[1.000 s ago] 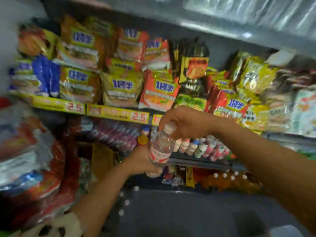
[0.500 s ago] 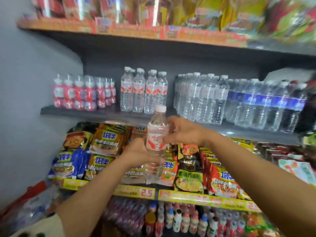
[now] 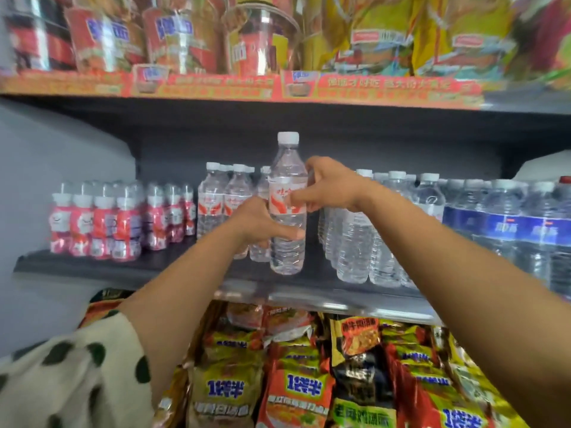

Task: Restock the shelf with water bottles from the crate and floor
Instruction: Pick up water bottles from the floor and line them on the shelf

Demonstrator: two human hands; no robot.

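A clear water bottle (image 3: 287, 174) with a white cap and a red-and-white label stands upright, its base at the front of the dark shelf (image 3: 92, 267). My left hand (image 3: 259, 223) grips its lower body from the left. My right hand (image 3: 327, 186) grips it at the label from the right. Behind it stand several matching red-label bottles (image 3: 216, 205). The crate and the floor are out of view.
Small pink drink bottles (image 3: 102, 220) fill the shelf's left part. Plain water bottles (image 3: 355, 242) and blue-label bottles (image 3: 506, 230) stand to the right. Noodle packets (image 3: 296, 384) lie on the shelf below, and cups and packets (image 3: 185, 35) above.
Both hands have raised the bottle from low near the bottom shelves up to the water shelf. The view has tilted upward with it.
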